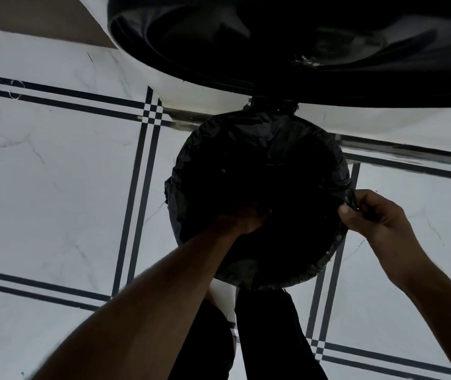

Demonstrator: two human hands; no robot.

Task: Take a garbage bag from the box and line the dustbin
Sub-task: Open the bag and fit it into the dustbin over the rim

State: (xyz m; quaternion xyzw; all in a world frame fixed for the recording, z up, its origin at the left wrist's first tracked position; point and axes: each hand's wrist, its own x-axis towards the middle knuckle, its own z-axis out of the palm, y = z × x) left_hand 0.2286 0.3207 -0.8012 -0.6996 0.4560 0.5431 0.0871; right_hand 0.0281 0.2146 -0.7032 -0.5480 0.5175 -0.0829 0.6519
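Note:
A round dustbin (224,294) stands on the floor below me, its mouth covered by a black garbage bag (246,138) folded over the rim. The raised dark lid (301,37) fills the top of the view. My left hand (242,219) reaches down inside the bag, fingers lost in the dark interior. My right hand (369,212) pinches the bag's edge at the right side of the rim. The box of bags is not in view.
White marble-look floor tiles (54,174) with dark double stripes surround the bin. A white wall or skirting (383,124) runs behind it. My dark trouser legs (268,333) stand right at the bin's near side.

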